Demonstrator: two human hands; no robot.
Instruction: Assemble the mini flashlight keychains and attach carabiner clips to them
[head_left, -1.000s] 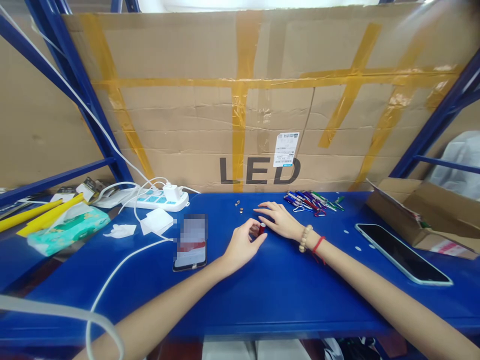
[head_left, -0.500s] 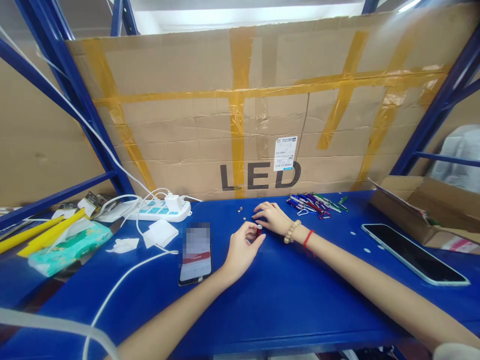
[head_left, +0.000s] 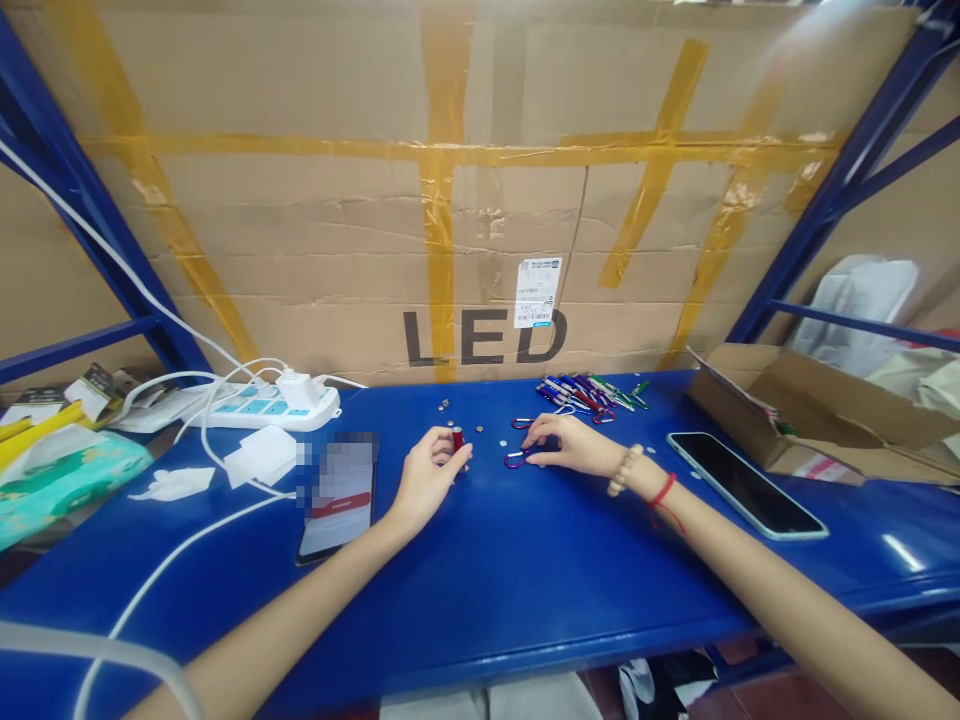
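Note:
My left hand (head_left: 429,478) is closed around a small red cylinder (head_left: 457,438), which stands upright between thumb and fingers with its upper part showing. My right hand (head_left: 568,446) is to the right, its thumb and fingers curled together. From its fingertips sticks out a purple carabiner clip (head_left: 516,461); whatever is attached to it is hidden under the hand. A second carabiner (head_left: 523,424), reddish and blue, lies just beyond those fingers. Between and behind the hands are several small round metal pieces (head_left: 479,429) like button cells.
Several coloured metal keychain lights (head_left: 581,390) lie piled at the back. An open cardboard box (head_left: 795,410) and a phone (head_left: 746,485) are on the right. At left lie another phone (head_left: 336,500), a power strip (head_left: 262,405) and white cables. A cardboard wall (head_left: 337,250) closes the back.
My right hand has come back from the small metal pieces and now has a purple carabiner at its fingertips. My left hand still holds the red cylinder. The camera view has shifted.

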